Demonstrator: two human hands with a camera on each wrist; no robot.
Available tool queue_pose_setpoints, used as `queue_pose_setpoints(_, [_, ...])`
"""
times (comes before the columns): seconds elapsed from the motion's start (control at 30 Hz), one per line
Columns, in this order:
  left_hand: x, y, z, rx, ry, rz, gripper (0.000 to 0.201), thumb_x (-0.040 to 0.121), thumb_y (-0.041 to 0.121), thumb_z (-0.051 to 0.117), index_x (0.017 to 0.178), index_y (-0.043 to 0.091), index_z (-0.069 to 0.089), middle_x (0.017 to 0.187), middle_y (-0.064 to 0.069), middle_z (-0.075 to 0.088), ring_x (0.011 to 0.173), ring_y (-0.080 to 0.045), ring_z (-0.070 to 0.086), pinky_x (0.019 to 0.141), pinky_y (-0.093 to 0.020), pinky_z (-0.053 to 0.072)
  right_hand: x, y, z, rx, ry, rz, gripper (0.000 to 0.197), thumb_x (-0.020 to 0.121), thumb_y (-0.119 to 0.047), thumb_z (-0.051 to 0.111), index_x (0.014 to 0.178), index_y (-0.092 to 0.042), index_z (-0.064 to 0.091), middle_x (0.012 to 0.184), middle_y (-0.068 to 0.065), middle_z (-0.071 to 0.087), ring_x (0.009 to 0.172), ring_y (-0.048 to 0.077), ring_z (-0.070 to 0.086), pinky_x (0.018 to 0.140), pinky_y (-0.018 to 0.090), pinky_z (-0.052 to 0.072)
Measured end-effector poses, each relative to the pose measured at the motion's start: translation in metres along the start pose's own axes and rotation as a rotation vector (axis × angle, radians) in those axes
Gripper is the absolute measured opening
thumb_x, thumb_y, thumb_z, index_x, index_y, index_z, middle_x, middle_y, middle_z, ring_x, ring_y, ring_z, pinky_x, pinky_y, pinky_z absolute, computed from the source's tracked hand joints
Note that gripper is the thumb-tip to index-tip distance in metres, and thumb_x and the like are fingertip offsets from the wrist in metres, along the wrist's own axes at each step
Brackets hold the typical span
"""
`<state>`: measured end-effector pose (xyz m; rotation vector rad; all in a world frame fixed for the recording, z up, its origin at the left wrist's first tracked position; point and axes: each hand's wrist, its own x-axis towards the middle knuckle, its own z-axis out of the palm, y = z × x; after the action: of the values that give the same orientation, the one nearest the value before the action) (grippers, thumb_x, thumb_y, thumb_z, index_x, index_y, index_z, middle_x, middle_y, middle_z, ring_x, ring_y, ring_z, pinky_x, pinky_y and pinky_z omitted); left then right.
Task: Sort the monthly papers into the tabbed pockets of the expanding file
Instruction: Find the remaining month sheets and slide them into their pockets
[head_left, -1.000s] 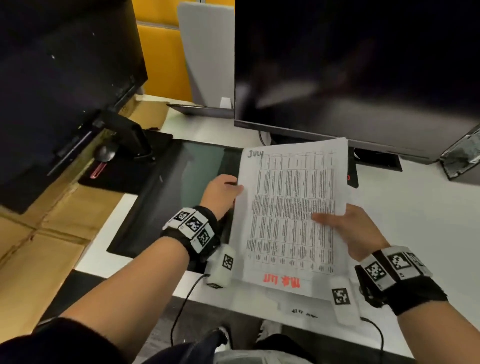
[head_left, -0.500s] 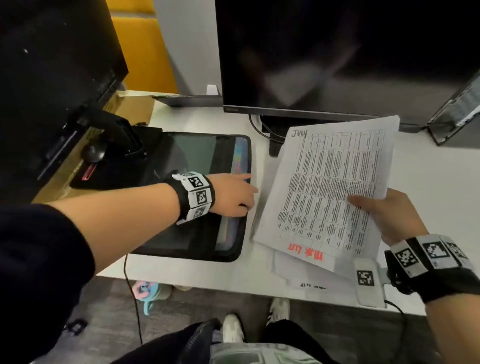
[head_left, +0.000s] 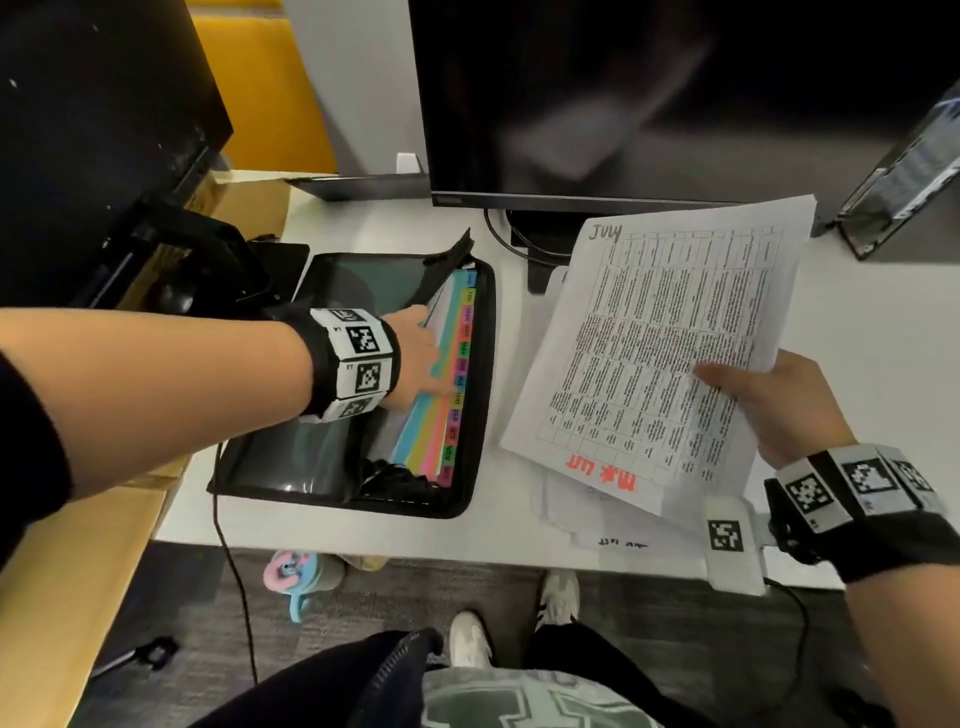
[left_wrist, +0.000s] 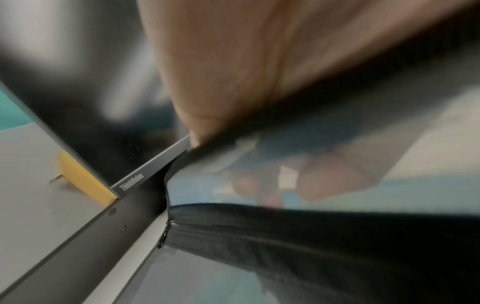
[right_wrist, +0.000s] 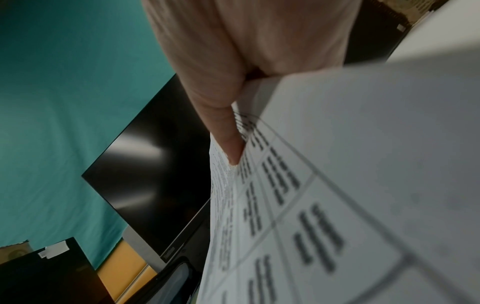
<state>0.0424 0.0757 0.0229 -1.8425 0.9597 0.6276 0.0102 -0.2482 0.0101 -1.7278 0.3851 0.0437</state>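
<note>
The black-edged expanding file (head_left: 337, 500) lies on the white desk, left of centre. Its translucent cover flap (head_left: 363, 283) is lifted, and coloured month tabs (head_left: 459, 374) show along the right side. My left hand (head_left: 422, 356) pinches that flap's edge, thumb on top; in the left wrist view its fingers (left_wrist: 324, 176) show blurred through the flap. My right hand (head_left: 779, 405) holds a printed sheet headed "July" (head_left: 649, 353) above the desk to the file's right, thumb (right_wrist: 228, 139) pressed on the print. More papers (head_left: 597, 527) lie under the sheet.
A large dark monitor (head_left: 649, 104) stands behind the file and the sheet, its cable (head_left: 514, 244) by the file's far corner. A second monitor (head_left: 93, 130) and its stand are at the left, over brown cardboard (head_left: 67, 571). The desk's front edge runs just below the file.
My left hand let go of the July sheet, went left to the file and raised its cover, baring the tabs. My right hand carried the sheet off to the right.
</note>
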Motion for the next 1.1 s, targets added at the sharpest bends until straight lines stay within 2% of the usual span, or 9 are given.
queue_pose_setpoints(0.07, [0.001, 0.005, 0.009, -0.004, 0.014, -0.005, 0.057, 0.098, 0.034, 0.031, 0.149, 0.037, 0.005, 0.137, -0.004, 0.042, 0.123, -0.023, 0.038, 0.099, -0.041, 0.024, -0.001, 0.0, -0.002, 0.0, 0.007, 0.002, 0.02, 0.08, -0.007, 0.07, 0.097, -0.015, 0.063, 0.089, 0.0, 0.068, 0.081, 0.02, 0.067, 0.073, 0.037, 0.052])
queue_pose_setpoints(0.17, [0.002, 0.009, 0.014, 0.0, 0.097, -0.013, 0.057, 0.097, 0.034, 0.036, 0.148, 0.036, 0.012, 0.142, -0.004, 0.036, 0.126, -0.023, 0.035, 0.1, -0.042, 0.024, -0.004, 0.001, -0.004, -0.009, 0.009, -0.002, 0.026, 0.08, -0.008, 0.069, 0.105, -0.011, 0.062, 0.092, 0.001, 0.069, 0.081, 0.019, 0.067, 0.069, 0.033, 0.052])
queue_pose_setpoints(0.3, [0.0, 0.008, 0.019, -0.01, 0.204, 0.014, 0.054, 0.096, 0.03, 0.043, 0.147, 0.03, 0.022, 0.157, 0.003, 0.014, 0.133, -0.02, 0.027, 0.103, -0.039, 0.024, -0.005, 0.003, -0.001, -0.038, 0.025, -0.005, 0.03, 0.08, -0.009, 0.07, 0.109, -0.008, 0.063, 0.092, 0.002, 0.069, 0.081, 0.021, 0.068, 0.074, 0.037, 0.053])
queue_pose_setpoints(0.4, [0.001, 0.009, 0.025, -0.016, 0.245, 0.084, 0.057, 0.096, 0.027, 0.042, 0.148, 0.032, 0.018, 0.153, 0.007, 0.027, 0.13, -0.018, 0.032, 0.102, -0.035, 0.025, -0.005, 0.003, 0.003, -0.038, 0.022, -0.004, 0.03, 0.08, -0.009, 0.07, 0.108, -0.009, 0.063, 0.092, 0.002, 0.069, 0.082, 0.021, 0.068, 0.073, 0.036, 0.053])
queue_pose_setpoints(0.53, [0.005, 0.013, 0.028, 0.02, 0.244, 0.147, 0.063, 0.096, 0.025, 0.04, 0.149, 0.038, 0.008, 0.138, 0.0, 0.041, 0.125, -0.021, 0.037, 0.098, -0.037, 0.029, -0.007, 0.0, 0.007, -0.043, 0.007, -0.015, 0.026, 0.081, -0.008, 0.069, 0.106, -0.013, 0.062, 0.09, -0.001, 0.069, 0.081, 0.019, 0.068, 0.069, 0.032, 0.052])
queue_pose_setpoints(0.73, [0.009, 0.016, 0.031, 0.015, 0.268, 0.161, 0.053, 0.098, 0.026, 0.037, 0.146, 0.04, 0.021, 0.136, 0.001, 0.043, 0.126, -0.021, 0.036, 0.097, -0.035, 0.028, -0.009, -0.002, 0.009, -0.05, 0.003, -0.016, 0.028, 0.081, -0.008, 0.069, 0.108, -0.012, 0.062, 0.093, 0.0, 0.069, 0.084, 0.021, 0.068, 0.072, 0.035, 0.052])
queue_pose_setpoints(0.93, [0.004, 0.008, 0.04, -0.039, 0.354, 0.158, 0.043, 0.097, 0.029, 0.041, 0.139, 0.035, 0.036, 0.148, 0.01, 0.033, 0.127, -0.017, 0.032, 0.099, -0.032, 0.027, -0.011, -0.001, 0.007, -0.045, 0.015, -0.006, 0.029, 0.08, -0.006, 0.069, 0.109, -0.01, 0.063, 0.096, 0.002, 0.069, 0.086, 0.023, 0.067, 0.077, 0.039, 0.053])
queue_pose_setpoints(1.0, [0.004, 0.007, 0.045, -0.041, 0.365, 0.145, 0.038, 0.097, 0.026, 0.038, 0.134, 0.033, 0.041, 0.141, 0.014, 0.042, 0.121, -0.015, 0.037, 0.095, -0.029, 0.027, -0.011, -0.001, 0.007, -0.046, 0.009, -0.002, 0.03, 0.08, -0.007, 0.069, 0.109, -0.01, 0.063, 0.096, 0.002, 0.069, 0.087, 0.024, 0.068, 0.078, 0.04, 0.053])
queue_pose_setpoints(1.1, [0.006, 0.007, 0.048, 0.025, 0.381, 0.159, 0.038, 0.097, 0.026, 0.035, 0.134, 0.032, 0.041, 0.129, 0.01, 0.049, 0.115, -0.016, 0.041, 0.093, -0.03, 0.028, -0.01, -0.002, 0.008, -0.048, 0.01, -0.004, 0.03, 0.08, -0.008, 0.069, 0.11, -0.011, 0.063, 0.096, 0.002, 0.069, 0.086, 0.023, 0.068, 0.076, 0.039, 0.054])
